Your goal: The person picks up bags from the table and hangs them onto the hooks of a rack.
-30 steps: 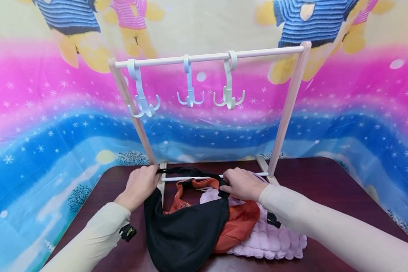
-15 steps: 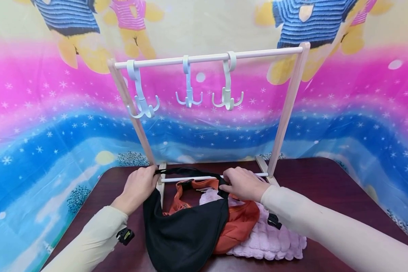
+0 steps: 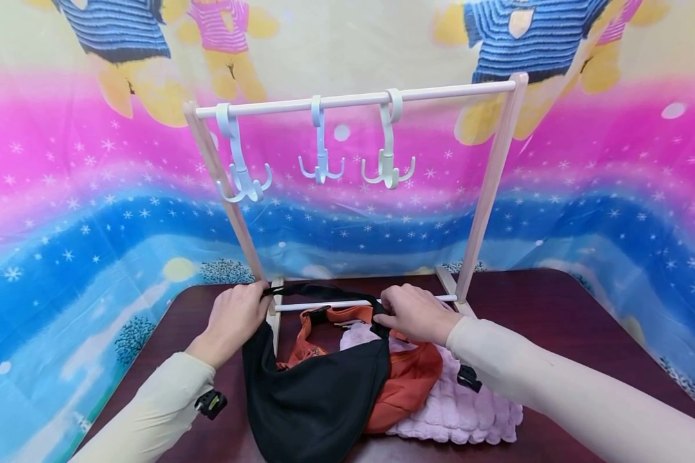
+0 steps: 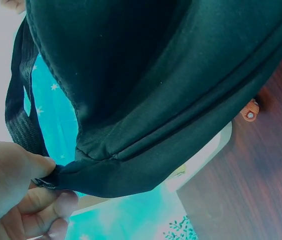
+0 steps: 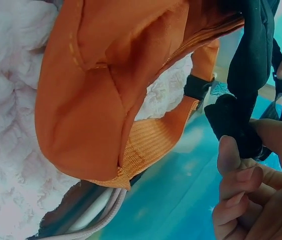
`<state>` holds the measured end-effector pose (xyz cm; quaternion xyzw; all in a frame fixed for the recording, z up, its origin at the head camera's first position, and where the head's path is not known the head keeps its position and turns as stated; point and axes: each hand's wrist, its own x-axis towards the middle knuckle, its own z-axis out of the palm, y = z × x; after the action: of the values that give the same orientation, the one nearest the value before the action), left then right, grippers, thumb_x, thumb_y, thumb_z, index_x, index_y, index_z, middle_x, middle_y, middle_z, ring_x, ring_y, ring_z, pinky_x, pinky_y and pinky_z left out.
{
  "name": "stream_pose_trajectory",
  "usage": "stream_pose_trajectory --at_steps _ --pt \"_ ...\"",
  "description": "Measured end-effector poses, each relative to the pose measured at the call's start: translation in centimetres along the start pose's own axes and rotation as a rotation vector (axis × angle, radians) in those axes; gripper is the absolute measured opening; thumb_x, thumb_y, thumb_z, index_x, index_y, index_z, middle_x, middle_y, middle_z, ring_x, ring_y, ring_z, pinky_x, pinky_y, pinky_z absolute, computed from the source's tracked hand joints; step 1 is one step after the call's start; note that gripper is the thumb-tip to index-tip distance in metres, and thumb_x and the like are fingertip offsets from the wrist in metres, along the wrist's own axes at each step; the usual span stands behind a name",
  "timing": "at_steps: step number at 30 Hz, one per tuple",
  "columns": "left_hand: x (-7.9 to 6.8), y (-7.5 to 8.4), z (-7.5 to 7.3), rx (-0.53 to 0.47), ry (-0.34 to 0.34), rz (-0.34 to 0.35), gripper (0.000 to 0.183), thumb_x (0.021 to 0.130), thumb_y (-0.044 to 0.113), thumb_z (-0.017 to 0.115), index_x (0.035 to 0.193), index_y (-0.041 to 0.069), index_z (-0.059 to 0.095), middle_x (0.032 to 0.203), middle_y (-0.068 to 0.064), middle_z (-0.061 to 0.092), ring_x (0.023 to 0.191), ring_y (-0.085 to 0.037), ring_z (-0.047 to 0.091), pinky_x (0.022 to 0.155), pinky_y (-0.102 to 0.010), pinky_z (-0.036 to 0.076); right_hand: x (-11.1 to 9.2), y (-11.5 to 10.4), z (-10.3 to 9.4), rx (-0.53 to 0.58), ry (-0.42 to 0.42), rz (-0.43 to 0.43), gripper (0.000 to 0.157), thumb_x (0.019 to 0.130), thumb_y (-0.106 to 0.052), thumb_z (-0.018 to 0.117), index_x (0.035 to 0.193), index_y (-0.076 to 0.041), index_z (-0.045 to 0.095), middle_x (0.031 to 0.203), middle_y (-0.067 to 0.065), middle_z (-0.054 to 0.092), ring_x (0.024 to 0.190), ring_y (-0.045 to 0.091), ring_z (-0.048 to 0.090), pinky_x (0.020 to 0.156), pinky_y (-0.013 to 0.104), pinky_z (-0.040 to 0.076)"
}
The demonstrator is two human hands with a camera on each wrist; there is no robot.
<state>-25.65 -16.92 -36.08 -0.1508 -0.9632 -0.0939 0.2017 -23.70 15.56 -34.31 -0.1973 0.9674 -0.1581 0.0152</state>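
Observation:
A black shoulder bag [image 3: 315, 392] is held up at both ends of its strap [image 3: 318, 290]. My left hand [image 3: 236, 318] pinches the left end, where strap meets fabric; the left wrist view shows thumb and fingers [image 4: 43, 210] closed there. On the opposite side my right hand [image 3: 417, 312] grips a black bunched part near the other strap end, seen in the right wrist view between thumb and fingers [image 5: 236, 187]. Behind the black bag lies an orange bag [image 3: 408, 386] with a buckled strap. Under that is a fluffy pink bag [image 3: 463, 411], partly covered.
A wooden rack [image 3: 486, 186] stands at the back of the dark red table [image 3: 547, 315]. From its top bar [image 3: 452, 93] hang a blue-white hook [image 3: 244, 177], a lilac hook [image 3: 322, 164] and a pale green hook [image 3: 389, 167]. A printed cloth backdrop [image 3: 625, 193] surrounds the table.
Almost nothing differs. My left hand and forearm have shifted very slightly left, and both hands keep their hold on the black bag.

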Motion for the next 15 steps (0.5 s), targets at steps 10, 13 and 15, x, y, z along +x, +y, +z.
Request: stream_pose_trajectory --at_steps 10,13,15 --pt "-0.1 0.06 -0.52 0.007 0.025 0.02 0.015 0.096 0.019 0.069 0.102 0.006 0.074 0.073 -0.009 0.071 0.049 -0.014 0.051 0.046 -0.03 0.037 -0.28 -0.18 -0.33 0.005 0.008 -0.01 0.032 0.093 -0.033 0.073 0.069 -0.019 0.057 0.055 -0.006 0.039 0.049 0.01 0.04 0.048 0.027 0.028" --pt "-0.15 0.04 -0.67 0.004 0.037 0.031 0.015 0.097 0.02 0.069 0.101 0.006 0.073 0.07 -0.007 0.069 0.048 -0.013 0.049 0.045 -0.029 0.035 -0.28 -0.2 -0.39 0.01 0.012 -0.016 0.034 0.094 -0.033 0.073 0.069 -0.019 0.055 0.055 -0.007 0.037 0.049 0.01 0.038 0.048 0.027 0.026" --pt "-0.17 0.04 -0.76 0.003 0.04 0.037 0.015 0.097 0.02 0.069 0.1 0.006 0.073 0.068 -0.006 0.067 0.047 -0.012 0.047 0.045 -0.029 0.034 -0.28 -0.25 -0.44 0.012 0.013 -0.019 0.034 0.094 -0.033 0.072 0.068 -0.018 0.054 0.055 -0.007 0.036 0.049 0.01 0.037 0.048 0.027 0.025"
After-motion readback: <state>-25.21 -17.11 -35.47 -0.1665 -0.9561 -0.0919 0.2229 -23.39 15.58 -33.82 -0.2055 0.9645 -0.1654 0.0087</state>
